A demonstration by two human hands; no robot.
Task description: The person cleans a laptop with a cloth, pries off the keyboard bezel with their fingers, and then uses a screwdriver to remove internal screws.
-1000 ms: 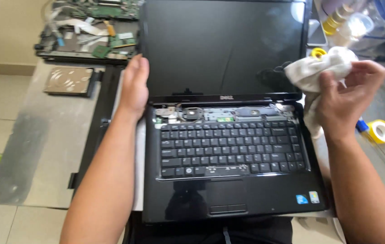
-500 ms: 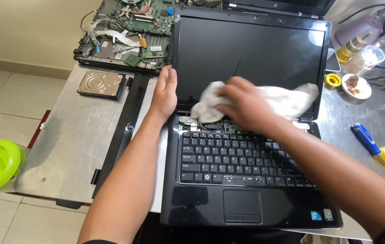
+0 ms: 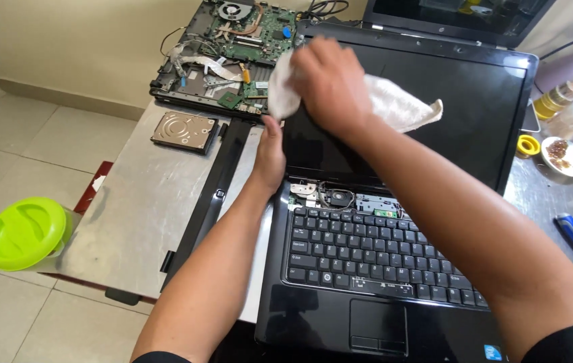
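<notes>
white cloth [image 3: 394, 101], black laptop [image 3: 340, 316] (glossy), green lid [image 3: 24, 232]

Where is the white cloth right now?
In the head view the cloth is pressed by the right hand against the upper left of the laptop screen, just above the left hand at the screen's left edge.

floor [image 3: 37, 144]: pale beige tiles, thin grout lines, dark mat at far left edge. wall [image 3: 78, 40]: plain cream, low skirting [image 3: 64, 97] along base. table [image 3: 138, 202]: grey metal top, dull sheen. light: soft, even daylight, faint shadows.
</notes>
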